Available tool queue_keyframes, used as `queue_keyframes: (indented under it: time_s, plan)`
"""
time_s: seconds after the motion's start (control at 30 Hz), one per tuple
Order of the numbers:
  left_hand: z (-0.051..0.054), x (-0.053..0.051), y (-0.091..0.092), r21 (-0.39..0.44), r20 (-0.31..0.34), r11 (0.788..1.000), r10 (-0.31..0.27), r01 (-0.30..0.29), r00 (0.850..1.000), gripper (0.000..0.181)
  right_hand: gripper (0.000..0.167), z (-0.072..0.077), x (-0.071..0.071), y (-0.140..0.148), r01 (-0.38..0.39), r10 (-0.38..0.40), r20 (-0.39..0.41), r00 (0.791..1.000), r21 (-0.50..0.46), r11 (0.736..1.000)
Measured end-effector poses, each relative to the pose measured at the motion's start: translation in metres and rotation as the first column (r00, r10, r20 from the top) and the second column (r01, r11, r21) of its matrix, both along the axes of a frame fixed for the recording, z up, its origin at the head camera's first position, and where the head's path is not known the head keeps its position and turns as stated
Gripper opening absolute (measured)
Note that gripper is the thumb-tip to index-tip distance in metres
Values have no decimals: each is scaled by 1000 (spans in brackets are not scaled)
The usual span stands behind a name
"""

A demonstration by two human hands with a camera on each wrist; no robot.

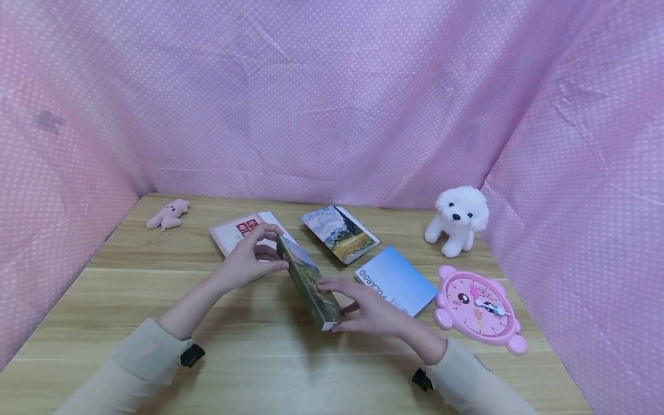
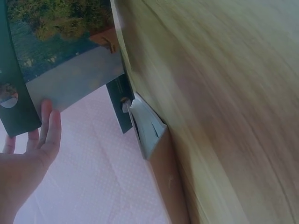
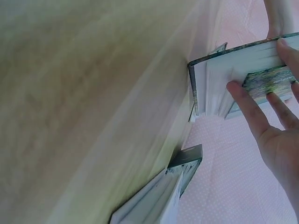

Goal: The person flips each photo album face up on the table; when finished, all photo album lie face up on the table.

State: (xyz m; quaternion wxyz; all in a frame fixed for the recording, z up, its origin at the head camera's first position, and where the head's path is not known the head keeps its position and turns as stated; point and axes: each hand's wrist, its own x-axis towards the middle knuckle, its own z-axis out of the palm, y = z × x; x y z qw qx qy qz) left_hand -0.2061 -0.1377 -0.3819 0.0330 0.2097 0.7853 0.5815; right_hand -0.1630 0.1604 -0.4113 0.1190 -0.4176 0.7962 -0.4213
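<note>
A green book with a painted landscape cover [image 1: 308,279] is held tilted above the table, spine toward the front left. My left hand [image 1: 249,259] grips its upper left end, thumb and fingers on either side; in the left wrist view the hand [image 2: 32,154] is at the book's [image 2: 65,60] lower corner. My right hand [image 1: 373,308] grips the near right end, thumb at the lower corner and fingers on the cover. The right wrist view shows the right hand's fingers [image 3: 250,109] against the page edges of the book [image 3: 219,84].
Behind the held book lie a white book with red squares [image 1: 236,229] and a painted-cover book [image 1: 339,233]. A blue POLAROID book [image 1: 399,279], a pink clock [image 1: 479,305] and a white plush dog [image 1: 457,222] are at right. A pink plush toy [image 1: 170,213] lies far left.
</note>
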Motion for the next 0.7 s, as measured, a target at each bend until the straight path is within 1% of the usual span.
queue_keyframes:
  time_s: [0.2, 0.4, 0.53, 0.7]
  plan:
    - [-1, 1, -2, 22, 27, 1000, 2, -3, 1000, 55, 71, 3, -3, 1, 3, -2, -21, 1000, 46, 999]
    - [-9, 0, -6, 9, 24, 1000, 14, -15, 1000, 47, 63, 3, -5, 1, 10, -7, -32, 999, 81, 997]
    - [-14, -2, -10, 15, 24, 1000, 0, 0, 1000, 44, 59, 0, -6, 0, 8, -4, -45, 999, 85, 996]
    - [-17, -3, -14, 2, 44, 1000, -17, 17, 999, 39, 60, -2, -6, -1, 3, 3, -72, 997, 86, 996]
